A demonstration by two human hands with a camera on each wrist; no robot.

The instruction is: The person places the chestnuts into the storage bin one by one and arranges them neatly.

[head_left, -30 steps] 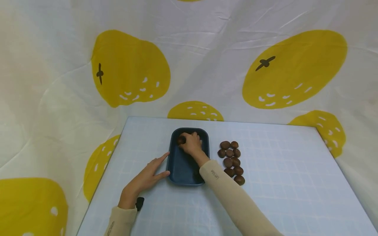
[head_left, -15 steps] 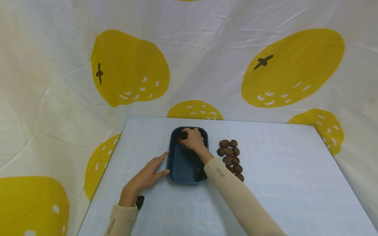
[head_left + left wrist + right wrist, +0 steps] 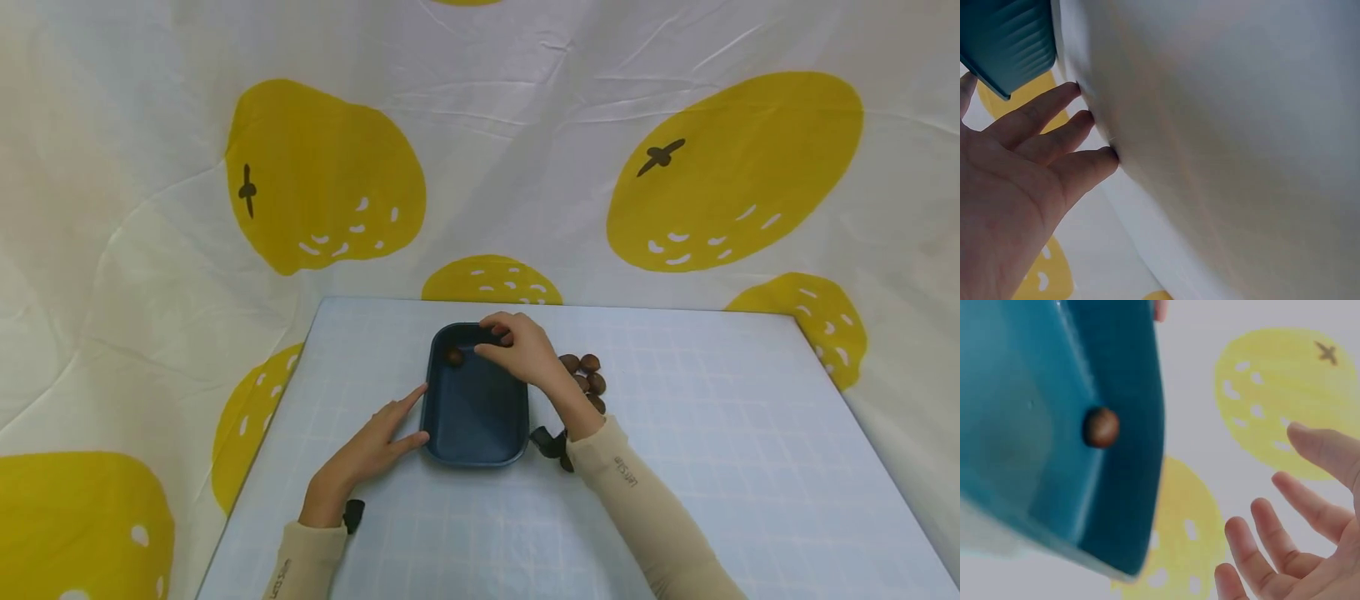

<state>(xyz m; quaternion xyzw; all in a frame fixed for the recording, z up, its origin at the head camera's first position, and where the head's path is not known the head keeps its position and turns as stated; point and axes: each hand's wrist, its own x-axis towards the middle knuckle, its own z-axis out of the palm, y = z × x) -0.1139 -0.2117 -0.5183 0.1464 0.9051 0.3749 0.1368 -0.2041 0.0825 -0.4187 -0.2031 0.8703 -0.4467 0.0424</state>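
Observation:
A dark blue rectangular tray (image 3: 476, 417) lies on the table with a single chestnut (image 3: 453, 357) in its far left corner. In the right wrist view that chestnut (image 3: 1101, 427) sits against the tray's wall (image 3: 1132, 456). My right hand (image 3: 521, 350) is over the tray's far right corner, fingers spread and holding nothing. My left hand (image 3: 375, 446) touches the tray's left side with fingertip and thumb, and the left wrist view shows its other fingers (image 3: 1054, 140) extended to the table. Right of the tray lies a group of chestnuts (image 3: 590, 363), partly hidden by my right forearm.
The white table (image 3: 712, 417) reaches well to the right of the chestnuts. Behind it hangs a pale cloth (image 3: 517, 183) printed with yellow fruit. A black wrist device (image 3: 550, 442) shows beside my right wrist, and another (image 3: 354, 514) beside the left.
My right hand has let go of the chestnut in the tray's far left corner and moved right, its fingers opening. My left hand has stayed at the tray's side.

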